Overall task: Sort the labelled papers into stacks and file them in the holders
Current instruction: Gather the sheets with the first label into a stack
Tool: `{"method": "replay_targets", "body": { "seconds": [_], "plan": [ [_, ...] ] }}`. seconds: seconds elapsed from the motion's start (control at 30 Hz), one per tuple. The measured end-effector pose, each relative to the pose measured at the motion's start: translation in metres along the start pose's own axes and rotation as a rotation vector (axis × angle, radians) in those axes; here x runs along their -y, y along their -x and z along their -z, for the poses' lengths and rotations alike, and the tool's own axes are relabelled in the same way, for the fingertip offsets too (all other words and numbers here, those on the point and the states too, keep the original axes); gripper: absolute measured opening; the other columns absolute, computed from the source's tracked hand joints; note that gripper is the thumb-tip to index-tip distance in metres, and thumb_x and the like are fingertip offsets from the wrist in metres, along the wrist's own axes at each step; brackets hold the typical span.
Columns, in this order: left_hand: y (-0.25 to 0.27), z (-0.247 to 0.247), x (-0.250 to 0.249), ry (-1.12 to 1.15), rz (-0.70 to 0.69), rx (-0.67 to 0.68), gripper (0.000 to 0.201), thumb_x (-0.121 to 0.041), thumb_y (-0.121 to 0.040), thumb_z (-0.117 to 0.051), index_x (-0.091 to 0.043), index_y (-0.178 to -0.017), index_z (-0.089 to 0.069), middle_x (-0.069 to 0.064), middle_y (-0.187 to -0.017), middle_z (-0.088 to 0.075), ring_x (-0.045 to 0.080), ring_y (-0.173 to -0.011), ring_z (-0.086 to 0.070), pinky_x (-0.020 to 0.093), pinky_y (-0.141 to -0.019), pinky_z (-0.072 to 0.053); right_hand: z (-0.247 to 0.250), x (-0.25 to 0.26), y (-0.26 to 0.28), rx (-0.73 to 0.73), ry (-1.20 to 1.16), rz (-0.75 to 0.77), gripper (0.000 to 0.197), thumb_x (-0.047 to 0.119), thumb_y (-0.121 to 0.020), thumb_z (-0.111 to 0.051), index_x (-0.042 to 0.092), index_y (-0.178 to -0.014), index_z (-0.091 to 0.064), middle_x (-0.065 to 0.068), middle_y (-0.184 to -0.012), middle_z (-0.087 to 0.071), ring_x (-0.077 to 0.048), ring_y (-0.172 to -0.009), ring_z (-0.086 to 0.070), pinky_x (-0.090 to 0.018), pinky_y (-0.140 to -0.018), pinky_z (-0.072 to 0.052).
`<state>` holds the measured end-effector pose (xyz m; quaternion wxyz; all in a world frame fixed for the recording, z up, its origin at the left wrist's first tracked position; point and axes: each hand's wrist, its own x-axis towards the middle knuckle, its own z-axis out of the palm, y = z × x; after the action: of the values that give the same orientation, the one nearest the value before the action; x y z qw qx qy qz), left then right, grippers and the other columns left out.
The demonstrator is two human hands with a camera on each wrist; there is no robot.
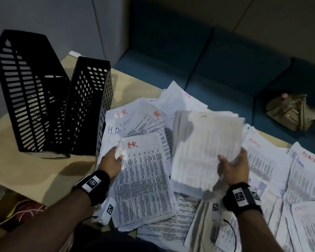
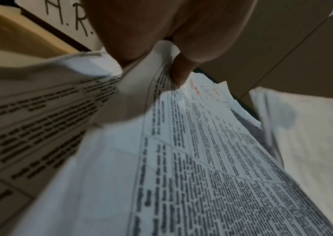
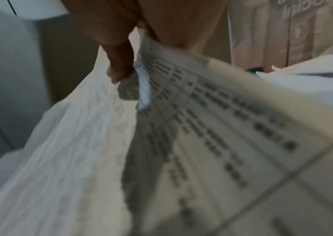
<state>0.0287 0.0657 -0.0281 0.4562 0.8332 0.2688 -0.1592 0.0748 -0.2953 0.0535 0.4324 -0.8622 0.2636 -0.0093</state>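
My left hand [image 1: 113, 160] grips the left edge of a stack of HR papers [image 1: 144, 179] with a red "HR" label; in the left wrist view the thumb [image 2: 178, 75] pinches the HR stack [image 2: 212, 151]. My right hand [image 1: 233, 168] holds a blurred bundle of papers [image 1: 205, 148] lifted above the table, its printed side turned away. In the right wrist view a finger [image 3: 121, 63] curls round that bundle [image 3: 181, 135]. More HR sheets [image 1: 140, 117] lie behind, and ADMIN sheets [image 1: 280, 164] lie at the right. Two black perforated holders [image 1: 49, 99] stand at the left.
The beige table [image 1: 25, 166] has bare surface in front of the holders. A teal sofa [image 1: 207, 60] runs behind the table, with an olive handbag [image 1: 291, 111] on its seat at the right. Loose printed sheets [image 1: 171, 228] cover the near table edge.
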Motion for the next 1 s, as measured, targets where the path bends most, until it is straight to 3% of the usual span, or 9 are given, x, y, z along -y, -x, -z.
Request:
{"method": "replay_targets", "body": {
  "seconds": [0.1, 0.2, 0.27, 0.4, 0.53, 0.63, 0.8, 0.93, 1.0],
  "plan": [
    [0.001, 0.001, -0.002, 0.022, -0.025, -0.021, 0.037, -0.017, -0.099, -0.046, -0.017, -0.137, -0.047, 0.013, -0.134, -0.057, 0.032, -0.124, -0.050, 0.030, -0.090, -0.035, 0.026, 0.014, -0.012, -0.112, -0.150, 0.100, 0.053, 0.012, -0.086, -0.067, 0.012, -0.132, -0.041, -0.005, -0.124, -0.057, -0.019, -0.110, -0.054, -0.033, -0.095, -0.042],
    [0.000, 0.001, -0.005, 0.074, -0.029, -0.013, 0.043, -0.018, -0.099, -0.047, -0.017, -0.142, -0.042, 0.009, -0.142, -0.050, 0.030, -0.132, -0.044, 0.033, -0.103, -0.034, 0.033, 0.004, -0.020, -0.095, -0.175, 0.107, 0.052, 0.038, -0.082, -0.071, 0.020, -0.125, -0.048, -0.010, -0.129, -0.059, -0.029, -0.116, -0.057, -0.046, -0.100, -0.046],
    [-0.003, -0.001, -0.006, 0.146, -0.017, 0.020, 0.047, -0.019, -0.099, -0.048, -0.017, -0.145, -0.039, 0.005, -0.147, -0.046, 0.027, -0.135, -0.041, 0.037, -0.112, -0.031, 0.019, -0.013, -0.020, 0.013, -0.122, 0.058, 0.062, 0.053, -0.076, -0.072, 0.023, -0.125, -0.048, -0.010, -0.130, -0.059, -0.033, -0.117, -0.057, -0.053, -0.099, -0.046],
    [-0.001, -0.005, -0.013, 0.278, -0.031, 0.041, 0.050, -0.021, -0.098, -0.049, -0.020, -0.147, -0.037, -0.003, -0.144, -0.046, 0.019, -0.134, -0.040, 0.038, -0.113, -0.030, -0.031, -0.018, 0.020, 0.323, 0.066, 0.055, 0.063, 0.035, -0.081, -0.070, 0.016, -0.132, -0.040, -0.005, -0.132, -0.057, -0.026, -0.119, -0.055, -0.045, -0.100, -0.044],
    [0.005, -0.007, -0.029, 0.417, -0.117, 0.022, 0.053, -0.023, -0.100, -0.046, -0.016, -0.149, -0.027, -0.007, -0.149, -0.032, 0.008, -0.140, -0.025, 0.015, -0.107, -0.019, -0.074, -0.027, 0.049, 0.454, 0.146, 0.043, 0.061, 0.020, -0.087, -0.068, 0.008, -0.137, -0.035, -0.009, -0.137, -0.050, -0.029, -0.127, -0.047, -0.039, -0.103, -0.039],
    [0.008, -0.010, -0.033, 0.390, -0.210, 0.050, 0.064, -0.023, -0.091, -0.061, -0.016, -0.147, -0.031, -0.010, -0.143, -0.035, 0.010, -0.136, -0.032, -0.004, -0.091, -0.029, -0.096, -0.031, 0.065, 0.512, 0.150, 0.045, 0.068, 0.020, -0.086, -0.068, 0.010, -0.143, -0.030, -0.009, -0.141, -0.048, -0.028, -0.129, -0.046, -0.038, -0.106, -0.038],
    [0.014, -0.012, -0.034, 0.386, -0.176, 0.102, 0.069, -0.001, -0.086, -0.066, -0.019, -0.145, -0.035, -0.014, -0.134, -0.043, 0.004, -0.123, -0.040, 0.023, -0.102, -0.034, -0.105, -0.030, 0.076, 0.543, 0.238, 0.152, 0.060, 0.029, -0.084, -0.067, 0.014, -0.135, -0.039, -0.003, -0.127, -0.055, -0.021, -0.116, -0.052, -0.035, -0.098, -0.045],
    [0.015, -0.007, -0.038, 0.382, -0.247, 0.194, 0.080, 0.012, -0.080, -0.049, -0.061, -0.112, -0.047, -0.016, -0.099, -0.063, 0.008, -0.086, -0.057, 0.013, -0.068, -0.049, -0.102, -0.024, 0.068, 0.456, 0.273, 0.184, 0.068, 0.035, -0.085, -0.067, 0.009, -0.140, -0.035, -0.008, -0.139, -0.043, -0.025, -0.131, -0.038, -0.033, -0.109, -0.032],
    [0.017, -0.008, -0.040, 0.384, -0.276, 0.313, 0.073, -0.002, -0.075, -0.049, -0.058, -0.121, -0.043, -0.015, -0.112, -0.063, 0.011, -0.104, -0.057, 0.022, -0.080, -0.051, -0.100, -0.017, 0.068, 0.493, 0.124, 0.077, 0.075, 0.038, -0.091, -0.059, 0.011, -0.148, -0.019, -0.005, -0.154, -0.027, -0.023, -0.143, -0.024, -0.031, -0.113, -0.021]
  ]
}}
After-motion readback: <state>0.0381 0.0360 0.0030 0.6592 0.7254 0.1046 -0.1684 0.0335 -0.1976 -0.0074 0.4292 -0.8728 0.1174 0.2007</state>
